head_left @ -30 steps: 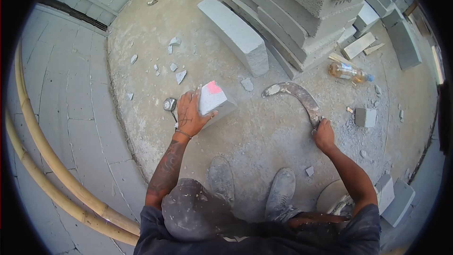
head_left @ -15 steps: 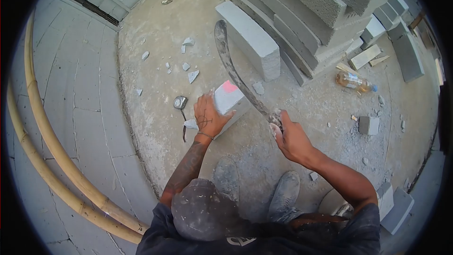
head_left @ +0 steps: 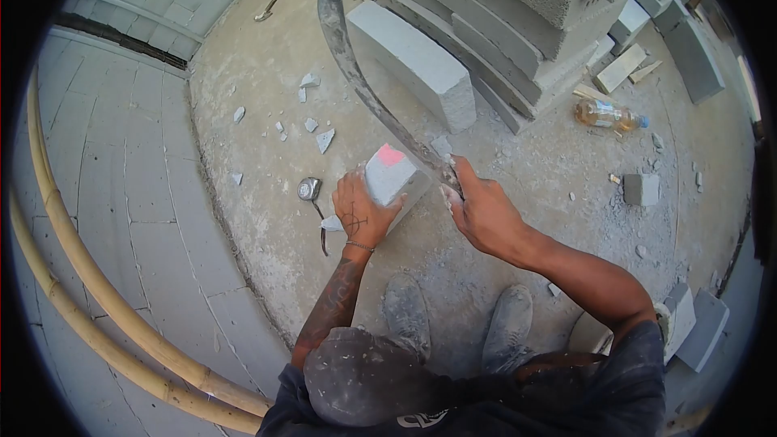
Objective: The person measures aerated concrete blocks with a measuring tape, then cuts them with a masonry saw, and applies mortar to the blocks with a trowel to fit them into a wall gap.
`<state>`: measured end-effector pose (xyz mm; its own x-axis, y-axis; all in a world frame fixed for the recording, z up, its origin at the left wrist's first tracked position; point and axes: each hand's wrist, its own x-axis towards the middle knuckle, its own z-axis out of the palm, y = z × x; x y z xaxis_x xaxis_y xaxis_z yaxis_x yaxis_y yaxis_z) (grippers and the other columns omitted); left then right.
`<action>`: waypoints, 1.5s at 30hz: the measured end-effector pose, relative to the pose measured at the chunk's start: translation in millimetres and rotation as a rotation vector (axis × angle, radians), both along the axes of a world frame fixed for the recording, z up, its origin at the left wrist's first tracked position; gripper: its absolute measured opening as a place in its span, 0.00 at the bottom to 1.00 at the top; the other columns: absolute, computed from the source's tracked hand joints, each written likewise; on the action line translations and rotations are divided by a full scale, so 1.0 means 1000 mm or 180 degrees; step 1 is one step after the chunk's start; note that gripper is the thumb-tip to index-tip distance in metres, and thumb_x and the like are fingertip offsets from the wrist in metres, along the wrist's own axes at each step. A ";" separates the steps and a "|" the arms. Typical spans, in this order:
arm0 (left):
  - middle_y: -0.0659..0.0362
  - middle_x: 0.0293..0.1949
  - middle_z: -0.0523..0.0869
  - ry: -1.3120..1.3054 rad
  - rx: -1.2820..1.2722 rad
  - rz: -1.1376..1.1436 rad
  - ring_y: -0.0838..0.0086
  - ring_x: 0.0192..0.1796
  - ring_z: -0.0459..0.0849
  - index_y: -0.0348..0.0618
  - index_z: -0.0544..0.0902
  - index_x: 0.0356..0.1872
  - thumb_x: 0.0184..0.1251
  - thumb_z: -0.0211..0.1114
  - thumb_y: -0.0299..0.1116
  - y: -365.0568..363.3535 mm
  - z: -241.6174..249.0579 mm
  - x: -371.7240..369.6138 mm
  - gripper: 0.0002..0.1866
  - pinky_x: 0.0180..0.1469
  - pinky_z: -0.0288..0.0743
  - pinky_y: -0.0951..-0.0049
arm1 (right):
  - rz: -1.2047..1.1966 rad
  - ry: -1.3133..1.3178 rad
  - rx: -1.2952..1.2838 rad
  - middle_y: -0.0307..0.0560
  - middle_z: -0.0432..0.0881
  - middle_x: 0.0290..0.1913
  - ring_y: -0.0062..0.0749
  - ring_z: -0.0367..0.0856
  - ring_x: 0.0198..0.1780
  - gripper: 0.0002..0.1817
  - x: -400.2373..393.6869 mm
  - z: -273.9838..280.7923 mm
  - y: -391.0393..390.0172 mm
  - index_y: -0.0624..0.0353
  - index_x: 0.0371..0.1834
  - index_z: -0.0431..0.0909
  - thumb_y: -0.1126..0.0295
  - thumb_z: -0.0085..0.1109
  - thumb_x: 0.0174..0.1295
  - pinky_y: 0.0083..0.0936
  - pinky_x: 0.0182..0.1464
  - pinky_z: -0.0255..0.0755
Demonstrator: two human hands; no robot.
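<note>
**Curved blade raised over a held block**

Seen from above, a person crouched on a dusty concrete floor. The left hand (head_left: 356,214) was closed over the near end of a small grey block (head_left: 390,178) with a pink mark on top, pressing it to the floor. The right hand (head_left: 477,210) was wrapped tight around the handle of a long curved blade (head_left: 364,89), just to the right of the block. From that grip the blade rose up and away to the left, passing over the block's far corner; whether it touched the block was hard to tell. Just left of the left hand lay a tape measure (head_left: 308,188), with pale chips (head_left: 324,139) scattered beyond it. Beyond the right hand's grip lay a long block (head_left: 413,61) beside a tall stack (head_left: 518,16) of the same. Well to the right of the grip, a bottle (head_left: 607,116) lay on its side. Two dusty shoes (head_left: 409,316) sat below both hands.
</note>
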<state>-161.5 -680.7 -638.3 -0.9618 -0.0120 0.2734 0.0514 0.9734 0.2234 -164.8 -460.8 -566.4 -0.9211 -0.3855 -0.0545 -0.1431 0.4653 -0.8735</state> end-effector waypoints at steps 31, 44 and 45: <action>0.48 0.46 0.72 -0.0002 -0.0114 -0.0058 0.55 0.51 0.70 0.35 0.68 0.50 0.35 0.75 0.44 0.002 0.003 0.002 0.39 0.54 0.61 0.58 | 0.0346 -0.0490 -0.0237 0.68 0.76 0.23 0.67 0.75 0.30 0.21 -0.024 -0.027 0.009 0.68 0.54 0.57 0.71 0.47 0.60 0.51 0.35 0.68; 0.47 0.46 0.72 -0.0045 -0.0119 -0.0017 0.54 0.51 0.70 0.35 0.67 0.50 0.35 0.75 0.44 0.001 0.001 0.005 0.40 0.54 0.61 0.58 | 0.0445 -0.0700 -0.0209 0.68 0.77 0.25 0.65 0.76 0.33 0.22 -0.013 -0.016 0.018 0.69 0.55 0.56 0.73 0.47 0.58 0.50 0.37 0.69; 0.47 0.46 0.73 -0.0055 -0.0110 -0.0022 0.54 0.50 0.70 0.35 0.67 0.50 0.35 0.75 0.44 0.001 0.000 0.004 0.40 0.54 0.61 0.58 | 0.0390 -0.0544 -0.0268 0.68 0.77 0.26 0.65 0.76 0.33 0.22 -0.012 -0.010 0.017 0.69 0.55 0.57 0.73 0.47 0.58 0.50 0.38 0.69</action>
<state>-157.3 -679.9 -638.4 -0.9665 0.0038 0.2568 0.0545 0.9802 0.1905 -177.1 -443.7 -576.3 -0.8473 -0.5036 -0.1687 -0.0405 0.3780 -0.9249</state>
